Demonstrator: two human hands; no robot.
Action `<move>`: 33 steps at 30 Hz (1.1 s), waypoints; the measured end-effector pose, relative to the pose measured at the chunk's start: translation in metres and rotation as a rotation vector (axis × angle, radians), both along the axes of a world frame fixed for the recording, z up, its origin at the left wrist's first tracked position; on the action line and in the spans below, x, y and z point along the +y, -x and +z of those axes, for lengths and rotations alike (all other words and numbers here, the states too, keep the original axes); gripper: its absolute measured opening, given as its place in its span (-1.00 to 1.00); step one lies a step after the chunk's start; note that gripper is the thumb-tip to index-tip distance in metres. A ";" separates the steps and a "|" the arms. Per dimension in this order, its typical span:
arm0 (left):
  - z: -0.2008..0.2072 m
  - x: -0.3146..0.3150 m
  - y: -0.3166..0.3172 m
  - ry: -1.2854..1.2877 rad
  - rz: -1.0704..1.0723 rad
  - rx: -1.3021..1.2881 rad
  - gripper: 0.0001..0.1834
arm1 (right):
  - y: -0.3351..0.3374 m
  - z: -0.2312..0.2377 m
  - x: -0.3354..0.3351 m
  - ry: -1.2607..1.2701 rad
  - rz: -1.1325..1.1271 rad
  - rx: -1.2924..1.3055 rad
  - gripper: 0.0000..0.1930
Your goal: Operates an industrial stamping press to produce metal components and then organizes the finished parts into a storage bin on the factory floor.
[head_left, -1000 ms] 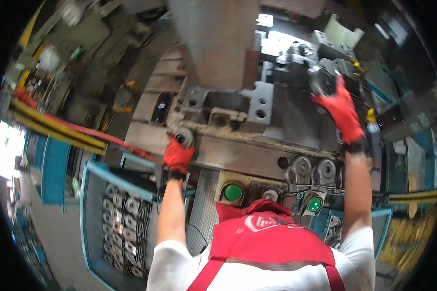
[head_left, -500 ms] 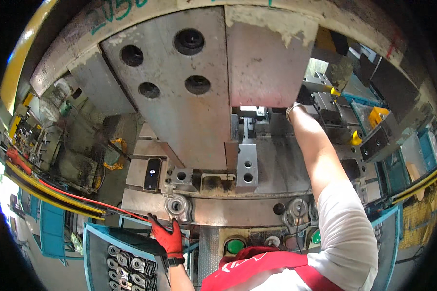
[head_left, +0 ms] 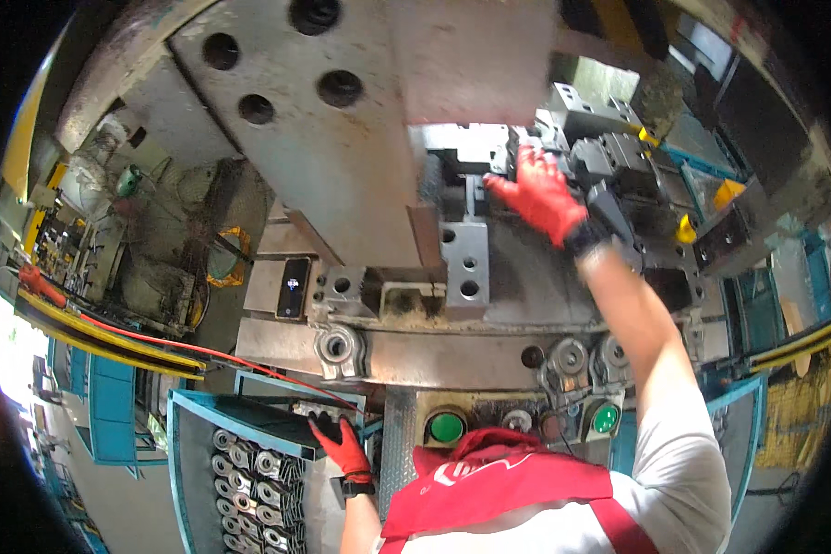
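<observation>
My right hand, in a red glove, reaches far into the press with its fingers stretched out and apart. It is over the bed, close to the metal die blocks at the back; I see nothing held in it. My left hand, in a red glove with dark fingertips, is low at the front, thumb and fingers apart, beside the blue-framed bin. Several ringed metal parts are stacked in that bin. One similar ringed part lies on the front ledge, above and apart from my left hand.
The big steel ram hangs over the bed. Two ringed parts rest at the ledge's right. Below are green buttons. A phone lies left of the bed. A red hose crosses at left.
My right hand has come out from behind the ram into sight. My left hand has dropped away from the ringed part on the ledge towards the bin. The whole view has shifted.
</observation>
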State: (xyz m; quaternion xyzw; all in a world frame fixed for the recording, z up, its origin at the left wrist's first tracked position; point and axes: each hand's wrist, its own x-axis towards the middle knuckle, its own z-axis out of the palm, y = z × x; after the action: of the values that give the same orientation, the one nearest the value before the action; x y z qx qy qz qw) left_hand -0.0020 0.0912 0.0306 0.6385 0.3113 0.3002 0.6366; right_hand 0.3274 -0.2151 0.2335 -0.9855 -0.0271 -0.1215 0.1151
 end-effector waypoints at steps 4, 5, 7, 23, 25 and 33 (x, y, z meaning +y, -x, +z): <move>-0.058 -0.010 0.013 0.006 -0.391 0.312 -0.35 | 0.153 -0.010 -0.024 -0.213 0.284 -0.218 -0.25; -0.084 -0.002 0.024 -0.189 -0.628 0.409 -0.35 | 0.188 -0.014 -0.038 -0.299 0.279 -0.185 -0.28; -0.178 0.036 0.056 -0.565 -1.049 0.678 -0.36 | 0.244 -0.033 -0.065 -0.507 0.191 -0.166 -0.40; -0.081 -0.080 -0.002 -0.139 -0.664 0.582 -0.07 | 0.374 -0.251 -0.193 -0.656 -0.725 0.344 -0.06; -0.082 -0.082 -0.003 -0.130 -0.647 0.585 -0.05 | 0.380 -0.261 -0.196 -0.638 -0.768 0.312 -0.05; -0.075 -0.083 -0.002 -0.311 -0.610 0.729 0.01 | 0.371 -0.244 -0.190 -0.596 -0.806 0.395 -0.06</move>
State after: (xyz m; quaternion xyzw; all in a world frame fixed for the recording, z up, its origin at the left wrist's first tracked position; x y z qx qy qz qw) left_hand -0.0003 0.0084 -0.0443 0.8512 0.2641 -0.0995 0.4425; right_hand -0.0440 -0.4047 -0.0108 -0.8465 0.4112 0.0292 0.3369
